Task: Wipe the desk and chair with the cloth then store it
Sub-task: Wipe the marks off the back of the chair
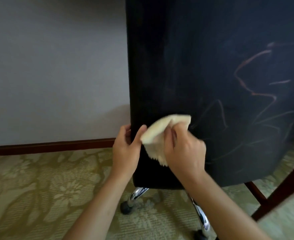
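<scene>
The black back of the chair fills the upper right, with scratch marks across its right part. My right hand is shut on a pale yellow cloth and presses it against the lower left of the chair back. My left hand grips the chair back's left edge, its thumb on the front next to the cloth. The desk itself is not clearly visible.
Chrome chair legs with black casters stand on patterned green carpet. A dark wooden leg frame stands at the lower right. A pale wall with a brown baseboard is at the left.
</scene>
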`<move>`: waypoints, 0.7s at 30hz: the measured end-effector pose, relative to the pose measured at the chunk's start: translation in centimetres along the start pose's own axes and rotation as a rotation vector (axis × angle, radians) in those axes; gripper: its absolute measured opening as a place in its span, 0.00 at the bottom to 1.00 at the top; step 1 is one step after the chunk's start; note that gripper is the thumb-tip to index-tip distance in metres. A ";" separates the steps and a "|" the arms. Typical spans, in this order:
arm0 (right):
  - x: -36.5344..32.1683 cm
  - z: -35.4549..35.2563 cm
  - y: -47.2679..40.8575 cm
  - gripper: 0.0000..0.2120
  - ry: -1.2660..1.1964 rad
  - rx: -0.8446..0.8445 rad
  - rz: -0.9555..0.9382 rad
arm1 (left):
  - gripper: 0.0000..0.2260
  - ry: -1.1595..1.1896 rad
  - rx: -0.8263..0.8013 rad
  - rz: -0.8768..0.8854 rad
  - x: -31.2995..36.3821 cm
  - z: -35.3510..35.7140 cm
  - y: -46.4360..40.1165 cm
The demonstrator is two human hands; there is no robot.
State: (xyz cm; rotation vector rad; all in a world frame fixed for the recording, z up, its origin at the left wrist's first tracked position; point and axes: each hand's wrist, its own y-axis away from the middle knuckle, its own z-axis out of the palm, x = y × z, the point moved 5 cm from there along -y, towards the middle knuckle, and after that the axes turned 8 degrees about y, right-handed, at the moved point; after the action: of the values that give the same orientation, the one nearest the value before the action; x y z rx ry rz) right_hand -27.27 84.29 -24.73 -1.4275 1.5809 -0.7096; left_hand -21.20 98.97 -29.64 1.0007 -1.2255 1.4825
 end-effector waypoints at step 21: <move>6.2 -5.4 -8.3 0.13 -0.167 0.276 0.166 | 0.38 -0.078 0.298 0.233 0.8 5.8 3.4</move>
State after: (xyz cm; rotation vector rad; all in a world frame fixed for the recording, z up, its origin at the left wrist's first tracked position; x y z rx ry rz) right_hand -27.82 76.01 -16.51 -1.1106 1.3933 -0.6636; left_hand -24.49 93.17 -28.65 1.1496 -1.2320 1.8641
